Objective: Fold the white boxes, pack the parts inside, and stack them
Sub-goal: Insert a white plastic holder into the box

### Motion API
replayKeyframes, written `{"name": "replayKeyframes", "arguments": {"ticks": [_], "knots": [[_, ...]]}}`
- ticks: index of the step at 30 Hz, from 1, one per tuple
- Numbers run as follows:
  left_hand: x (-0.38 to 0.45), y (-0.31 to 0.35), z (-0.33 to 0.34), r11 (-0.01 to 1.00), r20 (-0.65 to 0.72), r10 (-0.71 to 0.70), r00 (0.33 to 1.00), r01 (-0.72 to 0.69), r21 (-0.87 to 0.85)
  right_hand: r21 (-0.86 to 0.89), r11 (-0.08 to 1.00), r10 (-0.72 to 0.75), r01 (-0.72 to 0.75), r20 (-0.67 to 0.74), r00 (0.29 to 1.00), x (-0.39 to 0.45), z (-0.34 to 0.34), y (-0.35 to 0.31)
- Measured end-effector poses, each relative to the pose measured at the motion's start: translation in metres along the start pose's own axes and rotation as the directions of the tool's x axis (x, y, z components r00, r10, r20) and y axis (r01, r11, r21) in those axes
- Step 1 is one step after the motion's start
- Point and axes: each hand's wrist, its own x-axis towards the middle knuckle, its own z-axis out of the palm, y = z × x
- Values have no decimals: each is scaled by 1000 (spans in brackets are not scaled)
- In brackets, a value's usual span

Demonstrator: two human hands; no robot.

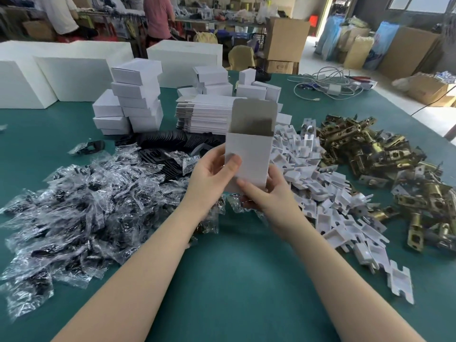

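I hold a white box upright over the green table, its top end open and the grey inside of the raised lid flap facing me. My left hand grips its left side, thumb curled across the white front face. My right hand grips the lower right corner from below, thumb pressed on the front near the bottom edge — whether the bottom flaps are tucked in I cannot tell, since my fingers cover that end.

Behind the box lies a stack of flat box blanks, and to the left of that the folded white boxes stand piled in uneven columns. More of them sit further back, just in front of large white cartons.

The parts are spread around my hands: clear bags of black pieces heaped on the left, black plates just beyond them, white plastic pieces spilling down the right of the box, and brass latches piled at the far right. A tangle of grey cable lies at the table's back edge — well apart from everything else.
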Motion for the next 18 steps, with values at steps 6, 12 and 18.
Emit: {"name": "replayKeyframes", "arguments": {"ticks": [6, 12, 18], "knots": [[-11, -1, 0, 817, 51, 139, 989, -143, 559, 154, 981, 108, -121, 93, 990, -6, 2, 14], [-11, -4, -2, 738, 8, 219, 976, -171, 652, 56, 998, 13, -14, 23, 1000, 4, -1, 12], [-10, 7, 6, 851, -150, 262, 953, -155, 502, 126, 992, -30, 32, -22, 999, -1, -6, 22]]}}
